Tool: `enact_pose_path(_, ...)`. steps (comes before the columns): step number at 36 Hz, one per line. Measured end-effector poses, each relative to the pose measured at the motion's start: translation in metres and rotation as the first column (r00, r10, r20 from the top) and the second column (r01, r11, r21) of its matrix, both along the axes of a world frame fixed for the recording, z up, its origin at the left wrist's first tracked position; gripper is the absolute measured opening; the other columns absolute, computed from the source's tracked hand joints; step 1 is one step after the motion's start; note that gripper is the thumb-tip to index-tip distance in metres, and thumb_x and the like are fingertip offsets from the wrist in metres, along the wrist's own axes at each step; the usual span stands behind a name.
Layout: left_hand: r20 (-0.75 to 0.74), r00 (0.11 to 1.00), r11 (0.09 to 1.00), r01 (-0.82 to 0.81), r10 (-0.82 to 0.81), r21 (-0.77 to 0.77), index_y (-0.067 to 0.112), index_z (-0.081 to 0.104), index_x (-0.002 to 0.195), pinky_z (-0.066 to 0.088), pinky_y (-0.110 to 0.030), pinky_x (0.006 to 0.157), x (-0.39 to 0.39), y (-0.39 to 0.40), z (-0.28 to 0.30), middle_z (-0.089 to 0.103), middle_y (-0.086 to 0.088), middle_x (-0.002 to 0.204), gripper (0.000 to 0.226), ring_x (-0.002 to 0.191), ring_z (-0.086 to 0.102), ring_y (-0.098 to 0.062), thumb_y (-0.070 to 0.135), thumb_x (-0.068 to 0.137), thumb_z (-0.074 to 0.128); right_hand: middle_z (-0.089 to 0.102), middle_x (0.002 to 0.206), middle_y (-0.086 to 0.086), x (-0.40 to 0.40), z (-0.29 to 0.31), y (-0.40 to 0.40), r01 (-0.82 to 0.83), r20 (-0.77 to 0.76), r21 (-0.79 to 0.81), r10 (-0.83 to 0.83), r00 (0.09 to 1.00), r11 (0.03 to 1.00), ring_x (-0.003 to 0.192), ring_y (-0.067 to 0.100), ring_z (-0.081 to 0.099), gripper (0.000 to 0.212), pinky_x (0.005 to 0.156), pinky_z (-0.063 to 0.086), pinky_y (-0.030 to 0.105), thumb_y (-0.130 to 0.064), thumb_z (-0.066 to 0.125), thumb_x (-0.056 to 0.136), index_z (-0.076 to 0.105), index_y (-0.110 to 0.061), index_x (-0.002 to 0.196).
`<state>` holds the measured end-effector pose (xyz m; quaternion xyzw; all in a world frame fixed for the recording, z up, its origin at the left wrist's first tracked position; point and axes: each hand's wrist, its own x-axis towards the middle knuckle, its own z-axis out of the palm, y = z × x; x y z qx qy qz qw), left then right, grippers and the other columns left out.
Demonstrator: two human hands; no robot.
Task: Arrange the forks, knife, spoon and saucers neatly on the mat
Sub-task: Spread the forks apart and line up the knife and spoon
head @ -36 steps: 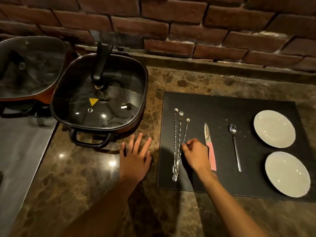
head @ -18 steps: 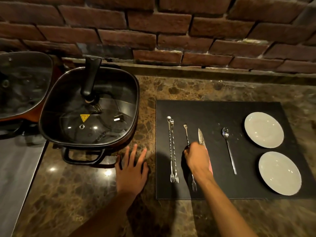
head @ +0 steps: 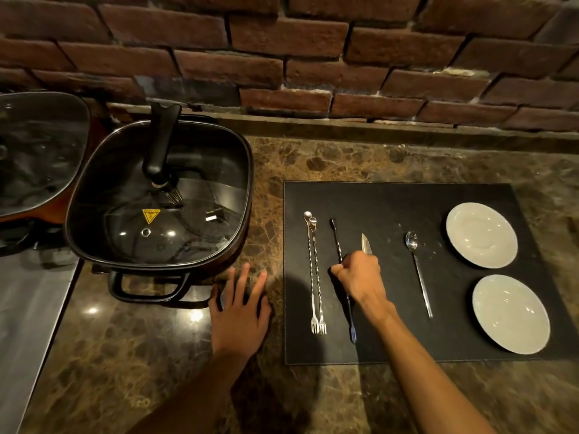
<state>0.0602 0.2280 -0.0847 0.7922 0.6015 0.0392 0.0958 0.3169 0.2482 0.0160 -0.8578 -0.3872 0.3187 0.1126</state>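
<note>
A black mat (head: 391, 202) lies on the marble counter. Two long twisted forks (head: 315, 277) lie side by side at its left, prongs toward me. My right hand (head: 360, 275) is closed around a third fork (head: 337, 242), which lies just right of the pair, its prongs showing below my wrist. The knife (head: 366, 244) is mostly hidden under that hand; only its blade tip shows. A spoon (head: 418, 270) lies further right. Two white saucers (head: 482, 234) (head: 510, 313) sit at the mat's right, one behind the other. My left hand (head: 239, 311) rests flat on the counter, left of the mat.
A square black electric pan with a glass lid (head: 159, 198) stands left of the mat, its front handle (head: 147, 291) near my left hand. Another lidded pan (head: 37, 151) is at the far left. A brick wall (head: 313, 57) runs along the back.
My right hand drew the third fork away from the other two, to the right toward the knife. The two remaining forks now lie parallel. My left hand stayed put.
</note>
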Motion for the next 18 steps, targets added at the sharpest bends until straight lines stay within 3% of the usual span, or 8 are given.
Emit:
enact_pose_path(5, -0.004, 1.0, 1.0, 0.005, -0.005, 0.006, 0.042, 0.026, 0.158, 0.023, -0.059, 0.117, -0.0003, -0.0002, -0.0015, 0.024, 0.001, 0.169, 0.057, 0.158, 0.018, -0.023, 0.049, 0.101, 0.029, 0.062, 0.058, 0.009, 0.0005, -0.0024, -0.0042, -0.033, -0.014, 0.041, 0.034, 0.999, 0.999, 0.06, 0.027, 0.063, 0.028, 0.062, 0.057, 0.038, -0.027, 0.063, 0.075, 0.057, -0.009, 0.055)
enact_pose_path(11, -0.003, 1.0, 1.0, 0.009, -0.008, 0.013, 0.041, 0.027, 0.158, 0.023, -0.059, 0.117, -0.0011, -0.0003, -0.0007, 0.024, 0.001, 0.169, 0.057, 0.158, 0.016, -0.023, 0.048, 0.101, 0.03, 0.067, 0.079, 0.014, -0.0002, -0.0022, -0.007, -0.12, 0.082, 0.081, 0.114, 0.99, 0.989, 0.072, 0.031, 0.064, 0.014, 0.065, 0.053, 0.034, -0.015, 0.06, 0.085, 0.064, -0.002, 0.081)
enact_pose_path(18, -0.036, 0.999, 1.0, 0.014, -0.014, 0.008, 0.043, 0.023, 0.159, 0.015, -0.055, 0.118, -0.002, 0.0005, -0.0033, 0.02, 0.001, 0.171, 0.058, 0.159, 0.012, -0.022, 0.05, 0.101, 0.028, 0.064, 0.103, 0.022, -0.006, -0.0014, -0.0093, -0.164, 0.177, 0.084, 0.147, 0.973, 0.983, 0.094, 0.039, 0.063, 0.018, 0.077, 0.05, 0.036, -0.01, 0.055, 0.091, 0.062, 0.004, 0.1)
